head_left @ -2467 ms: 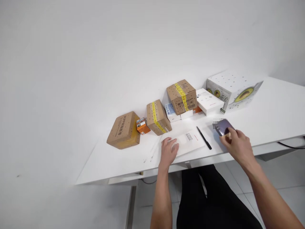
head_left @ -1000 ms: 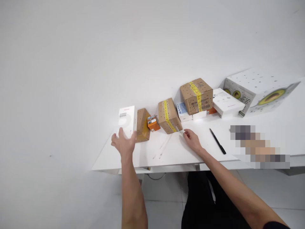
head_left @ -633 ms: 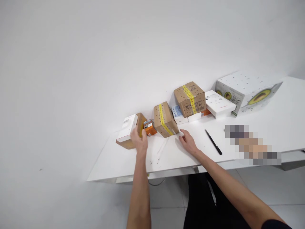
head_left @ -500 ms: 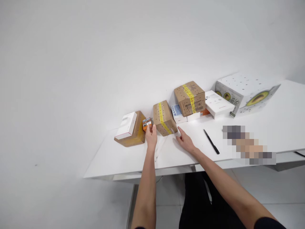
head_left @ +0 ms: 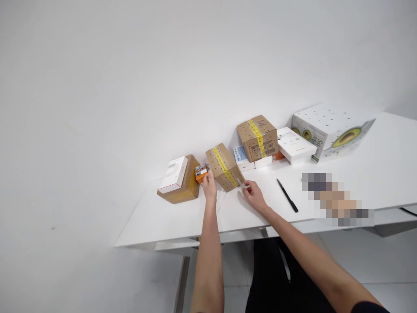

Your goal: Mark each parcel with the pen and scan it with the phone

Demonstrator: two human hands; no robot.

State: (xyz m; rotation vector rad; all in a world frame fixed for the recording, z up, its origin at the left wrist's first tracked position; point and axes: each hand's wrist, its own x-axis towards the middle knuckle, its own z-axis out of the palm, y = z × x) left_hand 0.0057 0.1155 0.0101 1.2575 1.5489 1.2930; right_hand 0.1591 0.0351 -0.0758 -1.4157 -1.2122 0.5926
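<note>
A brown cardboard box (head_left: pixel 224 167) with a yellow tape band stands turned and tilted between my two hands. My left hand (head_left: pixel 210 188) is against its left side, the fingers partly curled and partly hidden, bracing it. Just behind those fingers sits a small orange box (head_left: pixel 201 170). At the front right corner of the cardboard box, my right hand (head_left: pixel 254 195) pinches a small white strip (head_left: pixel 242 184) between thumb and fingers. The strip's other end still meets the box.
Left, a white flat box (head_left: pixel 173 174) lies on another cardboard box (head_left: pixel 189 189). Behind, a taped carton (head_left: pixel 259 138) rests on smaller boxes beside a white box (head_left: pixel 296 145). Farther right stand an avocado-print carton (head_left: pixel 335 130), a black pen (head_left: pixel 287 195) and a pixelated patch on the white table (head_left: pixel 153 221).
The taped cardboard box between my hands has turned and tilted. My right hand has closed on the white strip at its corner and lifted it. My left hand has shifted right against the box.
</note>
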